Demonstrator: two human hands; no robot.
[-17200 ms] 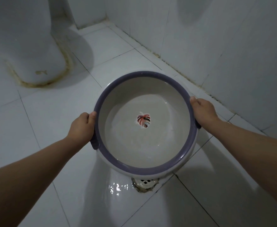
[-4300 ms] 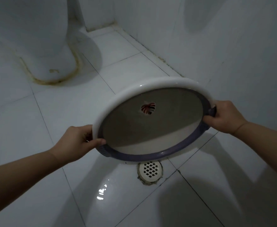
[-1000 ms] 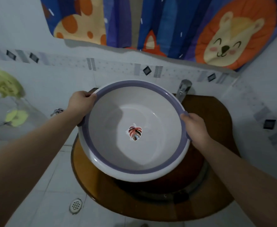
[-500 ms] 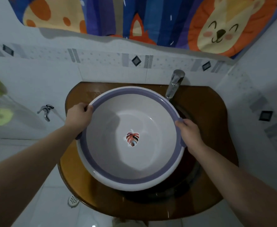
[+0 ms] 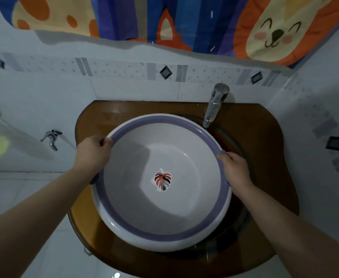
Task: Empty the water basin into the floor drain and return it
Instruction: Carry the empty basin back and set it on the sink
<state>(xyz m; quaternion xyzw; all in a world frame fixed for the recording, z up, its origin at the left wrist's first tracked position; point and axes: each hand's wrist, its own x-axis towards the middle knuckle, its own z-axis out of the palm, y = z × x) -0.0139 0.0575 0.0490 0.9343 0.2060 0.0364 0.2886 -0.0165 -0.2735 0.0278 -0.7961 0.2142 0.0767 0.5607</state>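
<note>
A round white water basin [image 5: 184, 201] with a purple rim and a leaf sticker on its bottom sits upright over the bowl of a brown glass sink top [image 5: 265, 177]. No water shows inside it. My left hand [image 5: 93, 154] grips the rim on its left side. My right hand [image 5: 235, 171] grips the rim on its right side. The floor drain is hidden from this angle.
A chrome tap [image 5: 214, 105] stands just behind the basin's right rear edge. White tiled walls close in behind and to the right. A colourful animal-print curtain [image 5: 164, 19] hangs above. A small wall valve [image 5: 51, 137] sits left of the sink.
Both hands have lowered the basin toward the sink top and closer to the tap. Much earlier it was tilted over the floor drain.
</note>
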